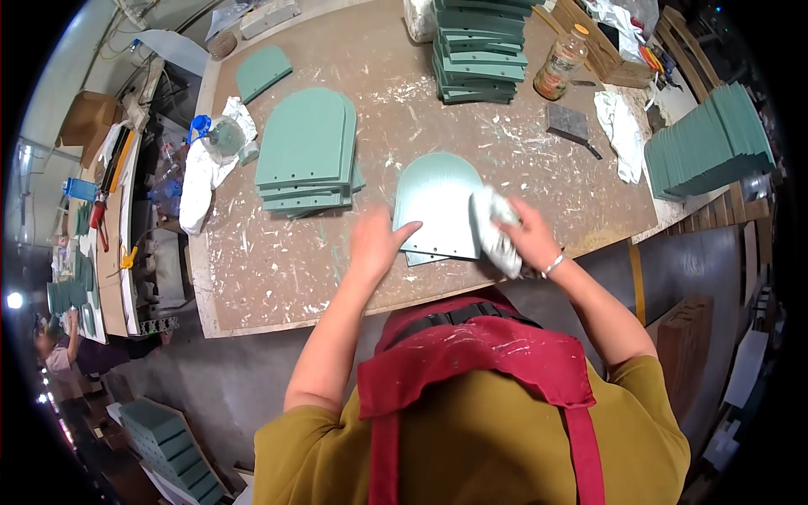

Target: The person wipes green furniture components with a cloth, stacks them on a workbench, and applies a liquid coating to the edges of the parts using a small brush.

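A pale green arched panel with small holes along its straight edge lies on the worktable in front of me, its surface shining. Part of another panel shows beneath its near edge. My left hand holds the panel's left side, the thumb lying over its face and the fingers along the edge. Bunched in my right hand is a white cloth, pressed at the panel's right edge and slightly blurred. To the left sits a small stack of similar panels.
The brown worktable is scuffed with paint. Tall panel stacks stand at the back and right. A jar, a dark block, white rags and a blue-capped bottle lie around. Another person is far left.
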Demonstrator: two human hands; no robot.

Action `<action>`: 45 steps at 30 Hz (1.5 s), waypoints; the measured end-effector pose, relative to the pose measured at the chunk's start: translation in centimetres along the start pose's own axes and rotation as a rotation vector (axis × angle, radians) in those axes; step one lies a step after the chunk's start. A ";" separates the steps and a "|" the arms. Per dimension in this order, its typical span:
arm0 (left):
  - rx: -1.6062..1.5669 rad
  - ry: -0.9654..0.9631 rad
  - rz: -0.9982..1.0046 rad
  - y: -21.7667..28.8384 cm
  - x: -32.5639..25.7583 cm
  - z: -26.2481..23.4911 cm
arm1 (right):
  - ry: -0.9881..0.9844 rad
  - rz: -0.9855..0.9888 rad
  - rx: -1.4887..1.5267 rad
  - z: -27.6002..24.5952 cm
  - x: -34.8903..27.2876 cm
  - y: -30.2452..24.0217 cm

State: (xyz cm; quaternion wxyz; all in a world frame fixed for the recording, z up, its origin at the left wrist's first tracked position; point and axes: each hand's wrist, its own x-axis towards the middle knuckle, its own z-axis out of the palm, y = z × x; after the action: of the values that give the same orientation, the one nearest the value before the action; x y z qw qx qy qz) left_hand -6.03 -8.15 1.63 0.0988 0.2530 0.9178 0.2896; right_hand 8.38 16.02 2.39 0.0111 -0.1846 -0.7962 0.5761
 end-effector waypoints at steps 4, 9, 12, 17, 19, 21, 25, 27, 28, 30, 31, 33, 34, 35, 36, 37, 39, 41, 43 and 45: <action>-0.317 -0.084 -0.098 0.0 1.0 0.2 | 0.083 -0.072 0.073 1.8 2.7 1.8; -1.108 -0.202 -0.257 2.7 0.7 -1.1 | 0.082 -0.019 0.081 -1.4 2.4 -3.0; -0.983 -0.137 -0.105 4.3 -0.4 -0.5 | 0.119 -0.748 -0.713 0.6 2.6 -9.4; -1.208 0.013 -0.139 7.5 -2.2 -0.8 | 0.179 -0.837 -0.748 0.5 5.8 -12.0; -1.302 -0.032 -0.133 9.5 -2.6 -2.8 | 0.327 -0.701 -0.614 -1.7 7.2 -11.9; -1.300 0.118 -0.132 9.6 -2.8 -3.6 | 0.210 -0.319 0.033 -2.7 7.5 -10.6; -1.417 0.383 -0.063 10.6 -0.6 -5.7 | 0.167 -0.019 0.738 2.0 4.3 -7.2; -1.357 0.408 0.035 9.2 0.9 -6.7 | 0.237 -0.036 0.887 3.3 2.9 -9.0; -1.200 0.303 0.031 8.5 1.6 -7.1 | 0.264 -0.093 0.817 2.6 2.4 -9.6; -0.998 0.147 0.057 6.9 3.1 -8.1 | 0.227 -0.294 0.466 0.6 1.9 -9.9; -0.996 0.153 0.061 7.1 3.7 -8.1 | 0.201 -0.332 0.280 -0.3 1.2 -10.6; -1.306 0.283 -0.048 7.9 4.8 -7.3 | 0.171 -0.468 -0.009 0.6 -0.3 -11.8; -1.414 0.347 -0.151 7.3 5.7 -6.9 | 0.090 -0.611 -0.094 0.9 -1.3 -13.1; -1.515 0.317 -0.361 6.9 6.3 -6.6 | 0.006 -0.754 -0.180 1.2 -2.0 -14.1; -1.862 -0.047 -0.131 6.2 5.7 -6.6 | -0.096 -0.739 -0.177 1.4 -2.6 -14.1; -2.151 -0.449 0.128 5.6 5.1 -6.8 | -0.100 -0.748 -0.166 1.1 -2.5 -14.1; -2.356 -0.636 -0.039 6.7 4.9 -7.0 | 0.044 -0.455 0.005 0.0 -1.8 -14.0; -2.311 -0.592 -0.074 6.5 4.4 -5.7 | 0.141 -0.594 -0.125 -0.6 -1.5 -15.4; -2.325 -0.679 0.048 5.1 5.2 -2.5 | 0.081 -1.005 -0.408 3.2 -1.2 -17.6; -2.375 -1.175 0.253 4.2 7.4 0.6 | -0.087 -1.195 -0.634 8.5 -1.2 -18.4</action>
State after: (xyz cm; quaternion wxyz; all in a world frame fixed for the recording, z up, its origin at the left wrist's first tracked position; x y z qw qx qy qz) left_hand -10.45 -1.03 3.28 0.6096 0.1835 -0.0989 0.7648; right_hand 2.38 2.93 16.71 0.2409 0.3161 -0.8917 0.2167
